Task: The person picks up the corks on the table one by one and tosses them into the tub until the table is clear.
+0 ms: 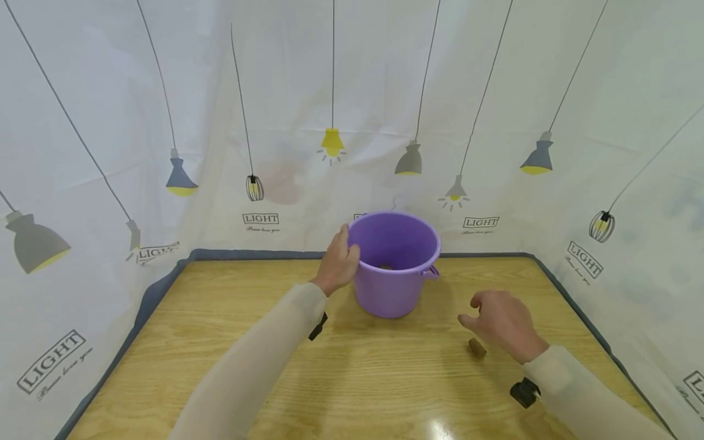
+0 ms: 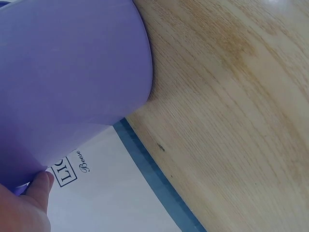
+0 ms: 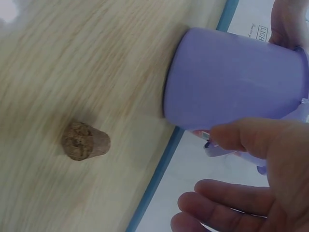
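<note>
A purple plastic bucket (image 1: 387,293) stands upright toward the back of the wooden table. My left hand (image 1: 337,263) grips its rim on the left side, thumb toward me. The left wrist view shows the bucket's wall (image 2: 72,72) close up, with part of the hand (image 2: 29,208) at the lower left corner. Over the table to the right, my right hand (image 1: 503,324) holds nothing, its thumb and fingers apart. Just below that hand a brown cork stopper (image 1: 476,348) lies on its side, clearly seen in the right wrist view (image 3: 84,141). Something small and brown (image 1: 387,267) shows inside the bucket.
The wooden table (image 1: 231,342) has a dark blue-grey border (image 1: 264,255) along its back and sides. White sheeting (image 1: 297,73) printed with hanging lamps surrounds it. A handle lug (image 1: 432,272) juts from the bucket's right side.
</note>
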Tool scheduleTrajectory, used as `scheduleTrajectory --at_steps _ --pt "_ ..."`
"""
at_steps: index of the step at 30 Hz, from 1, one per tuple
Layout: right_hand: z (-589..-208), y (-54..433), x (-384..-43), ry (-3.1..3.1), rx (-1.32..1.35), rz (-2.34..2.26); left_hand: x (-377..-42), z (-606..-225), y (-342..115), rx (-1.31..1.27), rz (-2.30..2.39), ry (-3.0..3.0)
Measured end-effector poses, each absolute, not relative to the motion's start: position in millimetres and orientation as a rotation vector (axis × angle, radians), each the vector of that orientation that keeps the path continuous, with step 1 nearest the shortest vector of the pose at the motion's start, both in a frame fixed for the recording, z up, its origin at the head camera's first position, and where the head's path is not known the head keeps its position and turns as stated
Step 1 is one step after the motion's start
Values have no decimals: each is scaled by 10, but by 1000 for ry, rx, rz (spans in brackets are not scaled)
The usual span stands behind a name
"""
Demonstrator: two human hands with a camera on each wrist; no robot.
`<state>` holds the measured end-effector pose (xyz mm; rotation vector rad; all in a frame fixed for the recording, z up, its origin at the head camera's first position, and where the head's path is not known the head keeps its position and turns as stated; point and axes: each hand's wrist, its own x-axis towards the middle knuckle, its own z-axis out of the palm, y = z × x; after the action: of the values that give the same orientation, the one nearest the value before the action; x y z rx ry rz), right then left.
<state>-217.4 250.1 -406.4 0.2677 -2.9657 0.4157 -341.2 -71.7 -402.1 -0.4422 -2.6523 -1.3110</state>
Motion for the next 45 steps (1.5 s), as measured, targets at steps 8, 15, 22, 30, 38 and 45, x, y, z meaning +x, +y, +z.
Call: scheduleTrajectory --at_steps 8,15,22,30,38,45 --pt "-4197 2581 -2166 -3054 196 418 -3425 -4045 -716 -448 -1322 -2637" --pt "-4288 2604 -2169 -3098 193 413 -3433 -4048 -719 -436 -1340 -2630" --pt "-4387 2609 -2147 -3116 188 399 -3437 -4051 -714 -436 -1331 -2634" --pt "-4456 2610 -2125 -3121 191 364 -3441 -4055 -721 -444 -1331 -2636" --pt "-4543 2623 -2137 -3129 199 362 -3440 -4051 -728 -453 -1324 -2632" --pt "-4575 2619 -2142 -3172 158 359 -3430 -4043 -728 -454 -1319 -2635"
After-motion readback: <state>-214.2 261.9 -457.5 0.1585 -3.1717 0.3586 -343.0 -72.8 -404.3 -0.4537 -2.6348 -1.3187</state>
